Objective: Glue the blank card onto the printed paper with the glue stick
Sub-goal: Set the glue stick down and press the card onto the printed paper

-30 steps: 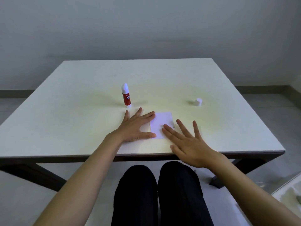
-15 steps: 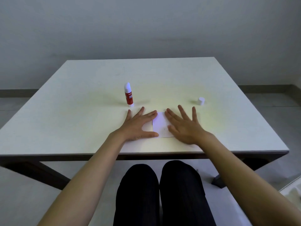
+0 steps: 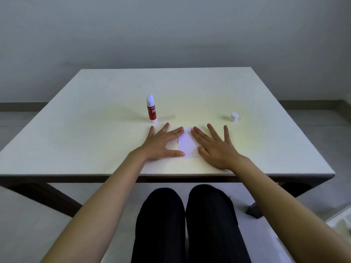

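A small white blank card [image 3: 187, 144] lies flat near the table's front edge. My left hand [image 3: 163, 144] rests flat beside it, fingers spread, thumb touching the card's lower left edge. My right hand [image 3: 215, 147] lies flat on the card's right part, fingers spread. The printed paper under the card is hard to tell apart from the pale tabletop. A red glue stick [image 3: 151, 109] stands upright and uncapped just beyond my left hand. Its white cap [image 3: 234, 117] sits to the right, beyond my right hand.
The white table [image 3: 95, 130] has dark legs and stands before a grey wall. My dark-trousered knees show under its front edge. A pale object edge shows at the bottom right on the floor.
My right hand moved forward and left from the table's front edge onto the card, then settled flat there. My left hand stayed in place.
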A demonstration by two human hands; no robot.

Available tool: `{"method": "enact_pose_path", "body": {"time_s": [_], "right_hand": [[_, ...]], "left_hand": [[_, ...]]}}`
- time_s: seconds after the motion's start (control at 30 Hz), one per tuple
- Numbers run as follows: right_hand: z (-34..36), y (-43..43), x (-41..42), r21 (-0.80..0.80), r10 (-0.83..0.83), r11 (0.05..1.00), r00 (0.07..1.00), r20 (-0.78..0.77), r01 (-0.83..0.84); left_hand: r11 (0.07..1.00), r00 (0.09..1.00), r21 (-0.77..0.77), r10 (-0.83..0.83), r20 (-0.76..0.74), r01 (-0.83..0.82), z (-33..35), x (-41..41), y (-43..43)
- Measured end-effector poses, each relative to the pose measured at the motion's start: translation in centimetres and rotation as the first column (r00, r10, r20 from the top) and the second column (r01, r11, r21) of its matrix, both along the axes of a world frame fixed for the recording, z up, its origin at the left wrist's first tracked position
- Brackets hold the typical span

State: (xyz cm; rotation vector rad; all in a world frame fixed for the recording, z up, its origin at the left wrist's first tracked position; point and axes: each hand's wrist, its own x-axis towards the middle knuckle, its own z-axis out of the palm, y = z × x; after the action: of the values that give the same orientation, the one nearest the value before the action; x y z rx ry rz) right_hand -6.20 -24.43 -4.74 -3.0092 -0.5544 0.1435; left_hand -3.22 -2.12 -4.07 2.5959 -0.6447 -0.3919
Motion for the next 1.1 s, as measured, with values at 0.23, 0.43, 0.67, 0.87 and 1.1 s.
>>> {"method": "enact_pose_path", "body": {"time_s": [0.23,0.43,0.67,0.87,1.1], "right_hand": [[0.8,-0.3,-0.1,0.137,-0.047,0.989,0.998,-0.045,0.053],[3.8,-3.0,-1.6,0.923,-0.441,0.259,0.885,-0.148,0.284],[3.2,-3.1,-4.0,0.942,-0.564,0.108,0.8,-0.204,0.317],[2.4,-2.7,-4.4,0.946,-0.542,0.099,0.814,-0.21,0.309],[3.8,-0.4,-4.1,0.957,-0.425,0.09,0.88,-0.212,0.275]], "left_hand": [[0.987,1.0,-0.158,0.011,0.016,-0.009,0.3,-0.4,0.4],[0.519,0.748,-0.783,0.655,0.106,-0.344,2.3,0.1,2.1],[0.434,0.667,-0.692,0.74,-0.092,-0.577,2.4,3.8,1.5],[0.425,0.624,-0.731,0.782,-0.002,-0.534,2.2,3.9,-0.1],[0.407,0.75,-0.786,0.653,-0.107,-0.466,4.3,2.6,-1.3]]}}
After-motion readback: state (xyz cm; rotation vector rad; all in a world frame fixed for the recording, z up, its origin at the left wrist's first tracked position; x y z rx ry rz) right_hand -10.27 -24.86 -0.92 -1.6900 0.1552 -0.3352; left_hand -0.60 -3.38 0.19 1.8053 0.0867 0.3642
